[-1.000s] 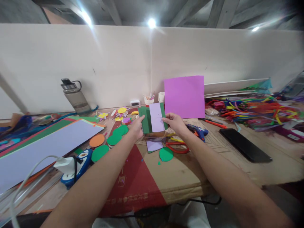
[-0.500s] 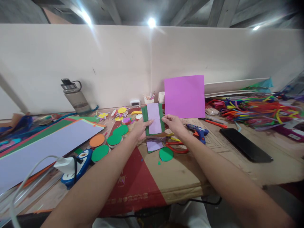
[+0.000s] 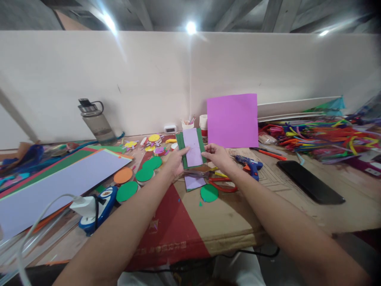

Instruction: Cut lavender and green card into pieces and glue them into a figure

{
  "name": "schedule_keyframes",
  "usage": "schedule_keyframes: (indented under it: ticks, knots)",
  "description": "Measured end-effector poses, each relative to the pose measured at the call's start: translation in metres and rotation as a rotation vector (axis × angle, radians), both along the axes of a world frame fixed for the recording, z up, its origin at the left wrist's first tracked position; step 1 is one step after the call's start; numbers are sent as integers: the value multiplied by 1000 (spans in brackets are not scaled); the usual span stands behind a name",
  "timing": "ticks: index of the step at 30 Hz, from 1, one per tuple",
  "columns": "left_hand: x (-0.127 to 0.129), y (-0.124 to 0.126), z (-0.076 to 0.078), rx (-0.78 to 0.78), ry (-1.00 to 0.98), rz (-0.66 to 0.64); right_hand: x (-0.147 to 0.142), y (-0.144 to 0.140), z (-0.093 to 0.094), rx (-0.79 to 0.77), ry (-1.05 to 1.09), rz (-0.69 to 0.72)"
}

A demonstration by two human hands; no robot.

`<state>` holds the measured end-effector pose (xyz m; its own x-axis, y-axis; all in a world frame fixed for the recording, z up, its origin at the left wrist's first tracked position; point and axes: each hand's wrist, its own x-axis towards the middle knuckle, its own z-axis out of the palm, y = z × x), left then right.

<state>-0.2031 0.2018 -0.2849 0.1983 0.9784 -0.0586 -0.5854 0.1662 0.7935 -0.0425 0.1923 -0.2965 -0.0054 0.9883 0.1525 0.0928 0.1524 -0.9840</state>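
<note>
Both of my hands hold up a small green foam card [image 3: 192, 147] with a pale lilac strip stuck down its middle. My left hand [image 3: 175, 162] pinches its left edge, thumb on the front. My right hand [image 3: 217, 156] grips its right edge. The card stands upright above the table, in front of a purple sheet [image 3: 232, 120] leaning on the wall. Right below my hands lie red-handled scissors [image 3: 218, 184], a lilac offcut [image 3: 194, 182] and a green foam circle [image 3: 208, 193].
A blue glue gun [image 3: 249, 164] and a black phone [image 3: 311, 182] lie to the right, before a heap of pipe cleaners [image 3: 321, 137]. Left are large foam sheets [image 3: 56, 182], green and orange circles [image 3: 135, 178], a blue punch [image 3: 97, 206] and a water bottle [image 3: 95, 123].
The card has been folded narrower and turned upright. My left hand shifted from the card's left corner onto its front edge; both hands drew slightly closer together.
</note>
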Motion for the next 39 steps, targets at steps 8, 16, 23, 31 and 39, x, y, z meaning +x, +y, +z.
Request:
schedule_keyframes:
  ticks: [8, 16, 23, 31, 39]
  knots:
    - [1, -2, -2, -39, 30, -23, -1, -3, 0, 35, -63, 63]
    - [-4, 7, 2, 10, -30, 102, 27, -5, 17, 101, -575, -15]
    - [-16, 16, 11, -106, -84, 217, 49, -27, 41, -100, -1099, 403]
    - [-25, 23, 19, -117, -134, 257, 39, -37, 40, -11, -1224, 379]
    - [-47, 28, 32, 0, -215, 362, 59, -24, 44, -14, -986, 322]
